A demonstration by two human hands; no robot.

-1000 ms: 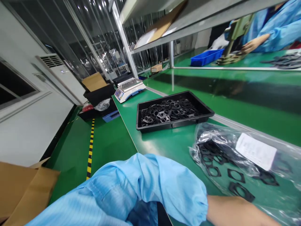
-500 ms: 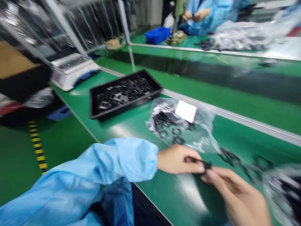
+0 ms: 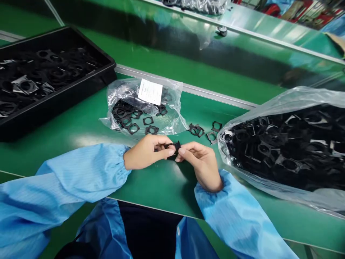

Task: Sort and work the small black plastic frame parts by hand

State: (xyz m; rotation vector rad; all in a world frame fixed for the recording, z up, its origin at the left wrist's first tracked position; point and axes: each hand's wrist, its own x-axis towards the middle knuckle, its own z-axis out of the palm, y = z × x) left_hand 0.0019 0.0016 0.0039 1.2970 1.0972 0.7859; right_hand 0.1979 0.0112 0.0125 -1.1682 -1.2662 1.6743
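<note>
Between my two hands, above the green table, is a small black plastic part (image 3: 176,145). My left hand (image 3: 148,151) pinches it with thumb and fingers from the left. My right hand (image 3: 201,162) grips its right end between thumb and forefinger. Fingers cover much of the part, so its full shape is hidden. Just beyond my hands lies a clear plastic bag (image 3: 172,120) with flat black frames, each with a round hole, and a white label (image 3: 150,91). Several loose black frames (image 3: 196,130) lie on the table between this bag and a larger one.
A black tray (image 3: 88,81) full of black parts stands at the left. On the right, a large open clear bag (image 3: 291,95) bulges with similar parts. A metal rail (image 3: 215,97) runs along the back of the green table (image 3: 159,190).
My view has swung right and down, so the tray moved left and the large bag came fully into sight. Both hands still hold the black part together.
</note>
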